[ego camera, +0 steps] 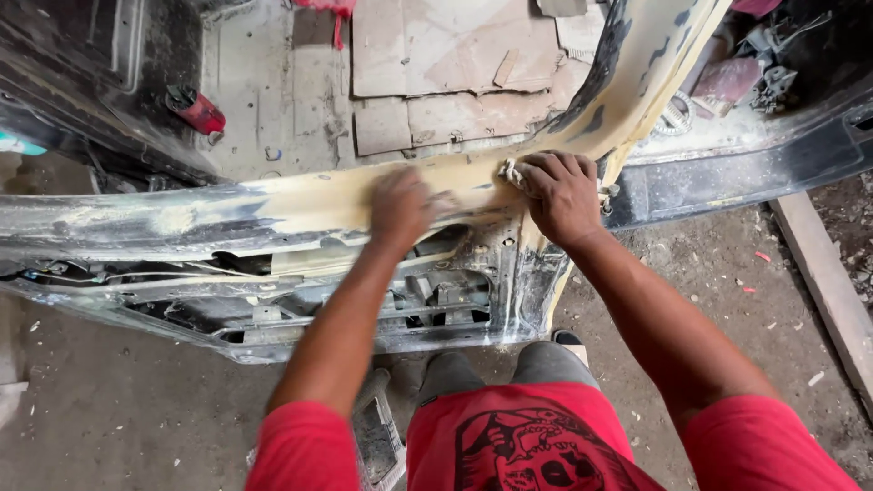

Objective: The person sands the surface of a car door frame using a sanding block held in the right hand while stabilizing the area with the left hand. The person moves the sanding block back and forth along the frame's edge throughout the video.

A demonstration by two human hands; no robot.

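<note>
Sandpaper scrap (511,173) sat mid-frame on the filler-coated door panel (300,207), which ran left to right. Right hand (564,193) pressed down on it, fingers curled over; left hand (400,207), blurred, lay flat just left, holding nothing far as I could tell.

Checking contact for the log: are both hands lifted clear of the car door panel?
No: the left hand lies flat on the filler-coated car door panel, and the right hand presses a small pale pad against it.

Your left hand (400,207) is motion-blurred, fingers unclear | your right hand (561,193) covers most of the pad (511,173), its kind unclear | door (273,264) cut off at left edge | red can (195,109) partly hidden
</note>
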